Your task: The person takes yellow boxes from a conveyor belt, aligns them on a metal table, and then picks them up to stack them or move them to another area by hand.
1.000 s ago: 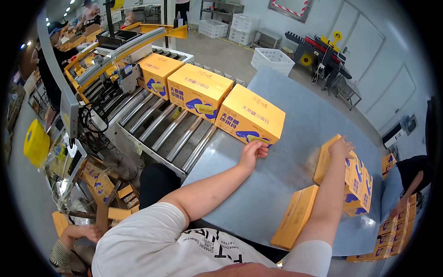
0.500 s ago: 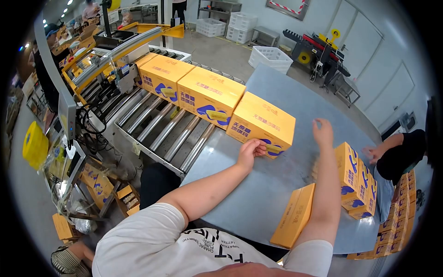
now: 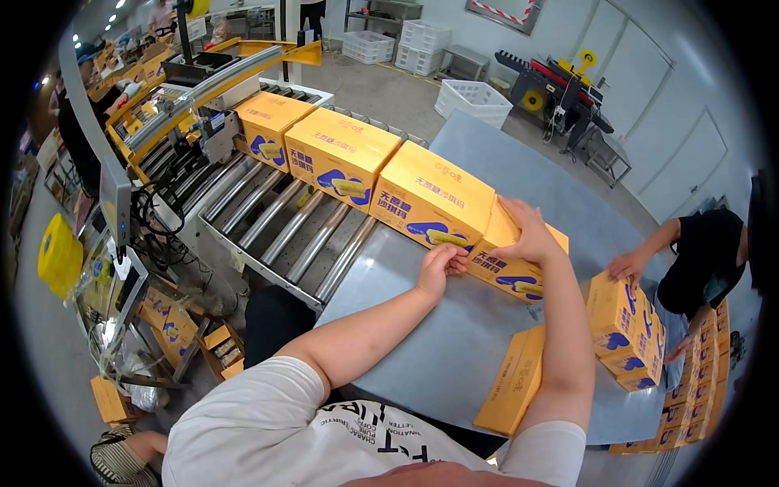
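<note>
Yellow cartons with blue print form a row running onto the rollers. My right hand [image 3: 529, 234] lies over the top of the end carton [image 3: 505, 268], its thumb towards the front and its fingers over the far top edge. Left of it, and seemingly against it, stands another carton [image 3: 434, 191]. My left hand [image 3: 443, 268] is closed, fingers curled together, at that carton's lower front edge near where the two meet. Whether anything is inside its fingers is hidden. A flatter yellow carton [image 3: 513, 381] lies under my right forearm.
The metal table [image 3: 389, 325] adjoins a roller conveyor [image 3: 300, 256] and a yellow-railed machine [image 3: 203, 97]. At the right, a co-worker's hand [image 3: 631, 265] touches a group of cartons [image 3: 613, 316]. Stacked cartons [image 3: 698, 381] stand beyond, and a white crate [image 3: 473, 101] behind.
The carton row has shifted left along the rollers. Another carton now stands at its right end, under my right hand. My left hand stayed put. The co-worker's hand reached onto the right-hand cartons.
</note>
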Action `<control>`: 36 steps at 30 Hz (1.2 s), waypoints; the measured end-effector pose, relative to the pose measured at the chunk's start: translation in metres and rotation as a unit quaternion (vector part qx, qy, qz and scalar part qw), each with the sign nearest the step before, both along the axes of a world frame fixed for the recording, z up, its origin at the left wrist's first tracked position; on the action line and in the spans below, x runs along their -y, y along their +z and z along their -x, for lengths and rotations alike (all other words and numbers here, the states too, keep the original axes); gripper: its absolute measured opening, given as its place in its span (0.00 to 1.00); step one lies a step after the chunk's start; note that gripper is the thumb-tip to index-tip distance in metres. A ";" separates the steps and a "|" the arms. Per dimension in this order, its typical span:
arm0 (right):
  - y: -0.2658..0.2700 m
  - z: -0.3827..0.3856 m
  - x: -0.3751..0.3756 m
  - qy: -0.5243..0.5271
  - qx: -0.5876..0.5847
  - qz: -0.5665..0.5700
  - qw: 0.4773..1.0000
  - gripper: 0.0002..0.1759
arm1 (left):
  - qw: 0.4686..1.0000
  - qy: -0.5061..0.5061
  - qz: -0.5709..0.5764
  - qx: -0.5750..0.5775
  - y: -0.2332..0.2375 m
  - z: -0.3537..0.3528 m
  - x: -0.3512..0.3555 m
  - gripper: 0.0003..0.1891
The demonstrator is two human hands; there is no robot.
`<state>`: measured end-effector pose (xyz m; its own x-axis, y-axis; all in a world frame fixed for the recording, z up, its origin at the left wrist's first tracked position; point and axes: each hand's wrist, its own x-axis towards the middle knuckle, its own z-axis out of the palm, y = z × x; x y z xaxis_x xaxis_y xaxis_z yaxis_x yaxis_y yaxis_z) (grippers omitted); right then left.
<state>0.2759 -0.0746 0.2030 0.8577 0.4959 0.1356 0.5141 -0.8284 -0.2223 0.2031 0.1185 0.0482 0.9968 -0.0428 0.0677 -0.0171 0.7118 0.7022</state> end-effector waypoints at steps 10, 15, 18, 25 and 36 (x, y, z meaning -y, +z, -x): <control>0.021 0.010 0.056 -0.490 0.132 0.206 0.836 0.61 | 1.000 0.009 -0.002 -0.011 0.004 0.000 -0.002 0.16; -0.008 -0.026 0.114 -0.503 0.081 0.080 0.857 0.49 | 1.000 0.000 -0.006 -0.008 -0.001 0.000 0.002 0.16; -0.018 -0.031 0.112 -0.449 0.062 0.051 0.890 0.43 | 1.000 -0.004 -0.010 -0.006 -0.001 0.000 0.001 0.16; -0.015 -0.029 0.087 -0.411 0.035 0.044 0.910 0.40 | 1.000 -0.004 -0.010 -0.010 0.001 0.000 0.000 0.16; -0.023 -0.038 0.101 -0.389 0.052 0.023 0.919 0.33 | 1.000 -0.013 0.004 -0.011 0.000 -0.001 0.000 0.16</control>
<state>0.3141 -0.1752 0.1798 0.9389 -0.2554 0.2306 -0.2219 -0.9616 -0.1614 0.2041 0.1186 0.0483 0.9966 -0.0687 0.0461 0.0173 0.7180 0.6958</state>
